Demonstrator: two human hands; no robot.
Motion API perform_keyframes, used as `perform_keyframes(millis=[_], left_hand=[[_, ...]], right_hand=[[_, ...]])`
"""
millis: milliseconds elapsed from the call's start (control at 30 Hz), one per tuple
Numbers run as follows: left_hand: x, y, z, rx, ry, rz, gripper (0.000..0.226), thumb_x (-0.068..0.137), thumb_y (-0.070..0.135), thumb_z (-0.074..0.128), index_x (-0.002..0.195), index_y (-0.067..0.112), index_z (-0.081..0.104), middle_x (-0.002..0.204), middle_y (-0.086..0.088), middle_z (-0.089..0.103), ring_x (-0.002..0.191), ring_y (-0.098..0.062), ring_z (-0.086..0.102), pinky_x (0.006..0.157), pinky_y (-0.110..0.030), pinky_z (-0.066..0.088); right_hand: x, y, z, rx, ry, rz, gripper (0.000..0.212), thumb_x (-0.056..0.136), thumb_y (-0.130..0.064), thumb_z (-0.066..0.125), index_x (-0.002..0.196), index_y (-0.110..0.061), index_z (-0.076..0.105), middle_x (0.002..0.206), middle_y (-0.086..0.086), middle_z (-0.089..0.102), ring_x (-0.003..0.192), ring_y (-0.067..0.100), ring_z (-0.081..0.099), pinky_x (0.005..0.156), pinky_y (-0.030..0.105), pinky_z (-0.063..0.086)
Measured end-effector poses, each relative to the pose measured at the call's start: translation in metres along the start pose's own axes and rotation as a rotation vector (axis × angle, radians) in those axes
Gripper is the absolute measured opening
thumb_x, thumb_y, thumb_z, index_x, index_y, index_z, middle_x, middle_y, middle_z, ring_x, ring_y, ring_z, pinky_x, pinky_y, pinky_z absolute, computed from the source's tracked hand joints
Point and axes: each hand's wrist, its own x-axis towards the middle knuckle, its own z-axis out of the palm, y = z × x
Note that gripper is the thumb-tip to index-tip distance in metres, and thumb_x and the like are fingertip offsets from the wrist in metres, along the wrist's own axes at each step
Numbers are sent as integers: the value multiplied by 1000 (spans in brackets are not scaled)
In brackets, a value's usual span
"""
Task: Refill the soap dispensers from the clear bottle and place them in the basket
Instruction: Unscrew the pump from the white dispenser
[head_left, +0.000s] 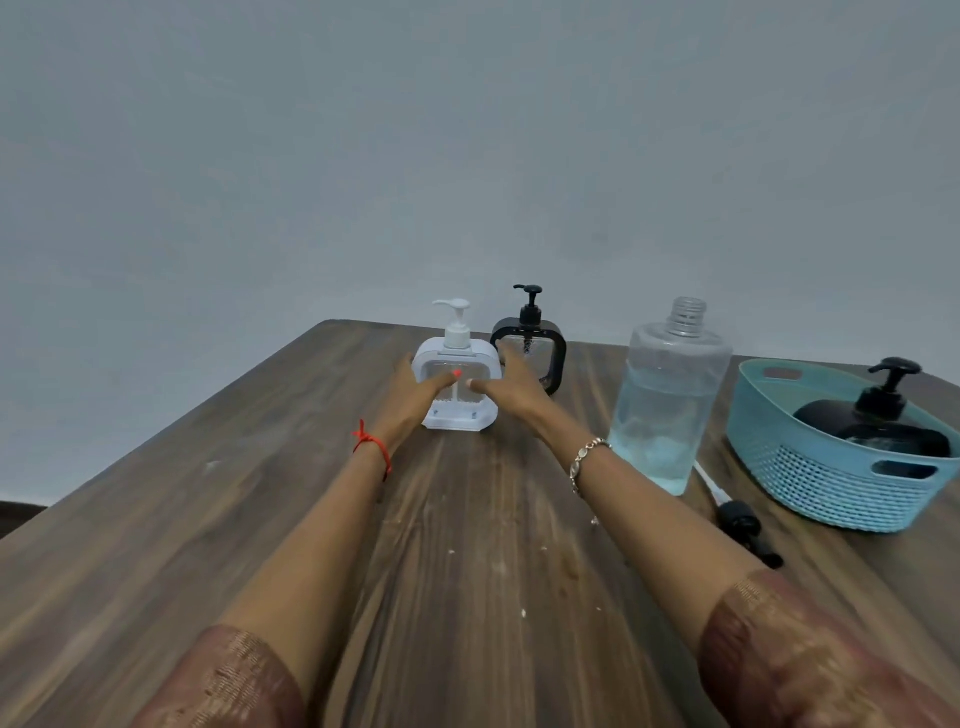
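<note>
Edges: the table (208, 519) ends at the wall just behind the dispensers; its left edge slants toward the near left; the basket (831, 483) sits at the right rim of view
Room: open wood lies left of the left arm and between the two arms; the right side is crowded
White dispenser (457, 384): upright near the far edge; square white frame, clear window, white pump on top; a speckled band shows low in the window
Left hand (415, 395): grasps the white dispenser's left side; thumb across the front; fingers mostly hidden
Right hand (511, 387): holds its right side; thumb tip on the front; fingers reach along the side
Black dispenser (545, 358): upright just behind and right of the white one; partly behind the right fingers
Bottle (670, 395): uncapped, upright, right of the right arm; pale blue liquid past halfway
Basket: teal, just right of the bottle; a third dispenser (878, 415), black, inside
Loose pump (740, 519): black with a white tube; lies on the table near the basket's front
</note>
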Motion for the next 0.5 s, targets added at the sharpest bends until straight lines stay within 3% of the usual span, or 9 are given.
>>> perform_keyframes(millis=[67, 133, 267, 400, 500], left_hand=[[0, 2, 0, -6, -3, 35, 56, 73, 31, 75, 119, 11, 52, 112, -5, 64, 100, -21, 63, 90, -37, 51], [-3, 5, -2, 7, -2, 52, 52, 77, 26, 74, 120, 11, 48, 106, 1, 59, 94, -15, 59, 83, -29, 47], [-18, 20, -8, 46, -79, 100, 42, 78, 19, 73, 112, 12, 49, 93, 7, 55, 82, -6, 55, 67, -16, 42], [-41, 32, -11, 44, -189, 111, 33, 72, 20, 78, 94, 19, 54, 89, 5, 59, 81, -10, 58, 67, -18, 46], [-63, 40, -7, -18, -250, 136, 41, 59, 26, 85, 90, 22, 58, 88, 3, 66, 79, -11, 63, 69, -21, 50]], right_hand=[[6, 5, 3, 24, 27, -10, 54, 82, -4, 64, 131, -2, 41, 125, 11, 53, 110, 24, 53, 97, 34, 44], [5, 6, 2, 69, 30, -19, 48, 80, 1, 65, 125, -3, 49, 123, 14, 57, 107, 24, 56, 98, 41, 46], [-15, -1, -13, 109, -9, 22, 41, 81, 5, 63, 119, -4, 53, 115, 14, 60, 98, 21, 55, 87, 38, 48], [-41, -1, -36, 88, -52, 51, 47, 80, -4, 66, 125, -10, 51, 113, 6, 59, 102, 22, 57, 64, 28, 49], [-61, -7, -56, -15, -71, -45, 48, 78, -16, 70, 124, -13, 55, 116, 3, 60, 101, 16, 55, 75, 25, 44]])
